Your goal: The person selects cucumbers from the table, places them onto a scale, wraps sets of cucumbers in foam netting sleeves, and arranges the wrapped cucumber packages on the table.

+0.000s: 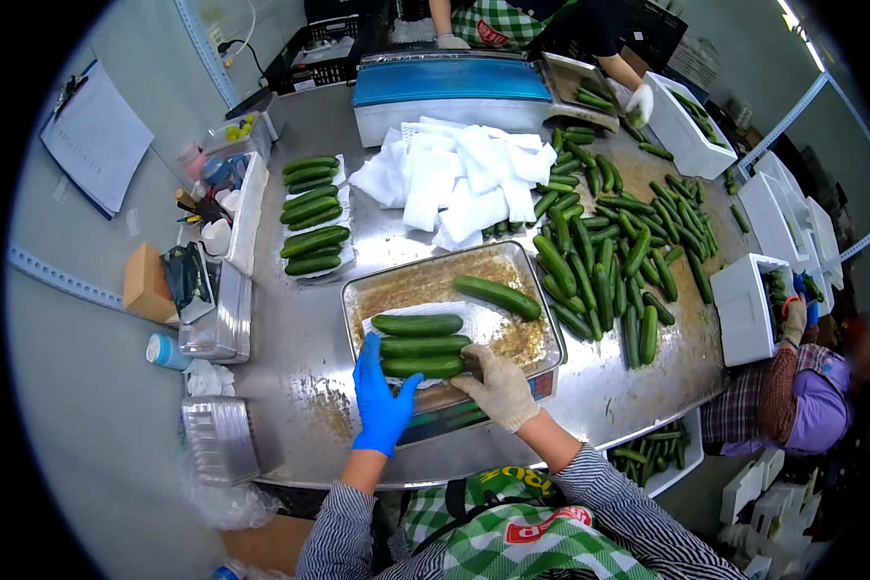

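Three cucumbers (pixel 423 345) lie side by side on a white absorbent sheet (pixel 445 310) in a metal tray (pixel 351 300). My left hand (pixel 381 396), in a blue glove, grips the left ends of the lower two, its thumb near the front one. At their right ends, my right hand (pixel 501 389), in a pale fabric glove, has its fingers curled around them. Another cucumber (pixel 498 297) rests diagonally in the tray's upper right. Beneath the tray is a scale, mostly hidden, with part of its display (pixel 541 386) showing.
Cucumbers (pixel 311 208) in several groups lie on white sheets to the left. White sheets (pixel 464 174) are piled behind the tray. Many loose cucumbers (pixel 638 242) cover the right side. Co-workers' gloved hands (pixel 640 104) are at the back and right, near white boxes (pixel 686 126).
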The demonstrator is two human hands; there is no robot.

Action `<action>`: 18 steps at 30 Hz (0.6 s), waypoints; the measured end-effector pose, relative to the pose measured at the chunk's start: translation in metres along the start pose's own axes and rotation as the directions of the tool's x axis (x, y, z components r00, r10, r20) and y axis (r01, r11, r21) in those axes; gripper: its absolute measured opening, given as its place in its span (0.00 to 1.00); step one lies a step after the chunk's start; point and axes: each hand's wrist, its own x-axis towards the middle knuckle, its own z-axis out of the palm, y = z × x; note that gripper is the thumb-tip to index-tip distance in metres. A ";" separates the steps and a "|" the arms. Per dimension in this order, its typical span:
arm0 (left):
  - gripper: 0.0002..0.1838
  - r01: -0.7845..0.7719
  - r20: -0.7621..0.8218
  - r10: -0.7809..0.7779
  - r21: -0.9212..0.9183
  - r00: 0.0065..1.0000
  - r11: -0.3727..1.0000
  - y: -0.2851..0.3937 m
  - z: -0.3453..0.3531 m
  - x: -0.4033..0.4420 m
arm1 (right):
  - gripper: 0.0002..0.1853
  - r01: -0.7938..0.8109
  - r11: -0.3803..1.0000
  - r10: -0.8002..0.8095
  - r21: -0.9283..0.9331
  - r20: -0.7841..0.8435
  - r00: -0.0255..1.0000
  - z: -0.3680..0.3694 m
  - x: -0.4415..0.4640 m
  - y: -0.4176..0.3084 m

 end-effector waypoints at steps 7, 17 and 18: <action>0.49 -0.015 0.005 0.015 0.206 1.000 0.978 0.007 0.003 -0.001 | 0.27 0.053 0.997 -0.047 -0.059 0.101 0.994 -0.009 0.005 0.005; 0.52 0.170 -0.084 -0.155 0.222 0.984 0.960 0.029 0.021 0.001 | 0.22 0.203 0.976 -0.192 -0.077 0.135 0.972 -0.059 0.016 0.022; 0.53 0.167 -0.111 -0.146 0.206 0.983 0.964 0.031 0.021 0.003 | 0.22 0.202 0.959 -0.194 -0.200 0.059 0.979 -0.070 0.032 0.033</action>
